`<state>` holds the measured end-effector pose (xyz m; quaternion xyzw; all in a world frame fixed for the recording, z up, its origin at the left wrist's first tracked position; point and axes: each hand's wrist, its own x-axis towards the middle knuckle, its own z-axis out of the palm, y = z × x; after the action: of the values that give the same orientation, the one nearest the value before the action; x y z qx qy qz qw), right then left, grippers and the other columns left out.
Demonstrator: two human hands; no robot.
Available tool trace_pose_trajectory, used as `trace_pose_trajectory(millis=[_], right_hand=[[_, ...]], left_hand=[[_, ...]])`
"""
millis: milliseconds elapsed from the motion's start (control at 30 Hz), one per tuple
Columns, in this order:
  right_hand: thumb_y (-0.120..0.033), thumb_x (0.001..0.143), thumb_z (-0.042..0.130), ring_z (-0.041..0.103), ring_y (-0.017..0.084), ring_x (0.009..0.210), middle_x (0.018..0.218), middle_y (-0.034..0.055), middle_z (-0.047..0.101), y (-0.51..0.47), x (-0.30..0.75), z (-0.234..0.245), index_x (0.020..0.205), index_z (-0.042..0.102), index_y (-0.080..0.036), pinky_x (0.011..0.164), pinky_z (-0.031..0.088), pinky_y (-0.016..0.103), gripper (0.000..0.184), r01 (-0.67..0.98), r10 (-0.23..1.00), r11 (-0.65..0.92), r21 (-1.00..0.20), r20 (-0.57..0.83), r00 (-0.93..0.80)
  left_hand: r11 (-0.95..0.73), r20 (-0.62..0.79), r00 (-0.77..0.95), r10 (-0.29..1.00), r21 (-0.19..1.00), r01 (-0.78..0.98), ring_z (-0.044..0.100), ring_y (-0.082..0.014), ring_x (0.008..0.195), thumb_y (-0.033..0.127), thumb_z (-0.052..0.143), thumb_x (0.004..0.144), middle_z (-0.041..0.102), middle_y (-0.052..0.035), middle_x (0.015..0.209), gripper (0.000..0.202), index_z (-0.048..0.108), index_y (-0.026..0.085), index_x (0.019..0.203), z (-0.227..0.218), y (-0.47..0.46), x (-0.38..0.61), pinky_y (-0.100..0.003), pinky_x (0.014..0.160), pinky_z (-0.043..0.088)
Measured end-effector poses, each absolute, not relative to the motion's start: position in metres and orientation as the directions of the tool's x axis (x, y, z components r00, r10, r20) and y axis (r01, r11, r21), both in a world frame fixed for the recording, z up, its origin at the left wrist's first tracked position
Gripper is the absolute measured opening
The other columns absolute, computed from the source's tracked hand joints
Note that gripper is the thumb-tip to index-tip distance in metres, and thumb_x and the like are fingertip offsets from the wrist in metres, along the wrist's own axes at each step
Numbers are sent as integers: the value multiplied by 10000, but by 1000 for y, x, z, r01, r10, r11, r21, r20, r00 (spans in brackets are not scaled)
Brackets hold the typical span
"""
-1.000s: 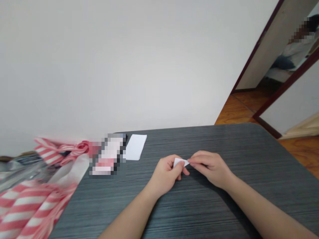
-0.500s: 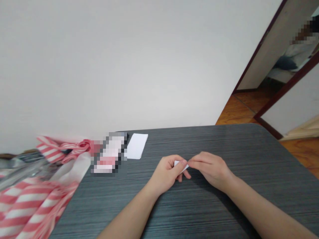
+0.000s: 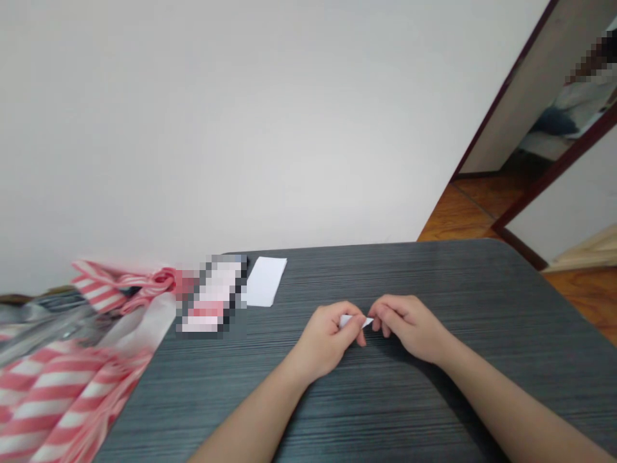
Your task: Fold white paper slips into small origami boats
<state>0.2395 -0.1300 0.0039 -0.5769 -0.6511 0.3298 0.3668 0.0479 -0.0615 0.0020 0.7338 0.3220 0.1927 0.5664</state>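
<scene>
My left hand (image 3: pixel 330 341) is closed, pinching a small piece of folded white paper (image 3: pixel 367 322) between thumb and fingers. The paper's pointed end sticks out to the right, and the rest is largely covered by the fingers. At that point my right hand (image 3: pixel 409 326) meets the paper with curled fingertips, its thumb pressed against the index finger. Both hands are just above the dark table (image 3: pixel 434 276). Farther back on the left lies a stack of white paper sheets (image 3: pixel 266 281).
Left of the paper stack lies a pixelated, phone-like flat object (image 3: pixel 214 292). Red-and-white striped cloth (image 3: pixel 62 392) and clear plastic wrapping are heaped beside the table's left edge. A white wall (image 3: pixel 289 128) rises behind, and a doorway with wooden flooring (image 3: pixel 463 209) is at the right.
My right hand has turned, so its thumb now shows and its fingers are more curled. The folded paper has shifted slightly right, its tip more pointed. My left hand keeps its hold.
</scene>
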Motion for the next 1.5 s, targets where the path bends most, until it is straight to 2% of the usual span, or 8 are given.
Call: trace_pose_trajectory(millis=[133, 367, 600, 733, 900, 1167, 1367, 1500], right_hand=[[-178, 936, 507, 588, 111, 540, 614, -7, 644, -130, 237, 8, 710, 640, -167, 554, 446, 209, 263, 496, 992, 105, -862, 54, -117], [-170, 922, 519, 582, 111, 540, 608, -12, 640, -131, 236, 7, 713, 636, -172, 545, 434, 204, 239, 508, 990, 101, -855, 36, -137], [-169, 908, 548, 576, 122, 604, 656, -7, 643, -131, 238, 4, 737, 628, -182, 607, 419, 223, 189, 615, 968, 248, -748, 177, -175], [-180, 915, 541, 568, 128, 613, 678, -3, 640, -130, 238, 4, 762, 622, -191, 602, 416, 226, 173, 639, 960, 280, -716, 204, -193], [-182, 938, 503, 557, 126, 615, 673, -7, 625, -131, 236, 7, 747, 613, -188, 600, 416, 223, 220, 601, 969, 244, -761, 160, -191], [-175, 905, 549, 547, 123, 616, 669, -15, 620, -131, 236, 7, 743, 625, -181, 602, 399, 227, 179, 586, 980, 197, -786, 131, -153], [-197, 906, 539, 496, 121, 587, 625, -27, 562, -132, 241, 1, 719, 595, -180, 568, 368, 229, 196, 564, 991, 134, -815, 123, -58], [-201, 917, 515, 468, 116, 574, 613, -32, 533, -133, 241, 0, 712, 577, -176, 559, 357, 229, 215, 529, 993, 120, -840, 99, -68]], left_hand=[[-190, -56, 732, 679, 950, 249, 496, -107, 555, 313, 524, 920, 675, -12, 637, 285, 664, 158, 727, 6, -61, 48, -209, 565, 362], [-190, -64, 743, 666, 949, 253, 480, -103, 544, 295, 515, 920, 676, -6, 640, 279, 671, 161, 730, 8, -62, 49, -207, 554, 347], [-206, -66, 741, 668, 941, 270, 417, -94, 506, 329, 497, 935, 625, 7, 589, 338, 670, 160, 698, 9, -62, 48, -208, 519, 304], [-189, -80, 732, 677, 942, 278, 406, -93, 492, 311, 516, 916, 602, 14, 557, 329, 656, 161, 660, 11, -62, 49, -206, 507, 295], [-145, -104, 723, 683, 951, 274, 439, -95, 495, 288, 533, 897, 643, 7, 573, 282, 654, 162, 676, 12, -62, 51, -202, 522, 324], [-183, -63, 730, 681, 950, 253, 463, -96, 535, 293, 516, 924, 661, -4, 612, 300, 652, 157, 694, 7, -62, 50, -209, 546, 336], [-48, -99, 717, 690, 982, 182, 449, -97, 501, 388, 473, 957, 685, -7, 692, 267, 608, 175, 870, -3, -62, 51, -207, 488, 327], [-81, -103, 711, 696, 972, 221, 447, -94, 507, 385, 471, 960, 649, 3, 657, 298, 616, 171, 812, -5, -61, 50, -205, 501, 337]])
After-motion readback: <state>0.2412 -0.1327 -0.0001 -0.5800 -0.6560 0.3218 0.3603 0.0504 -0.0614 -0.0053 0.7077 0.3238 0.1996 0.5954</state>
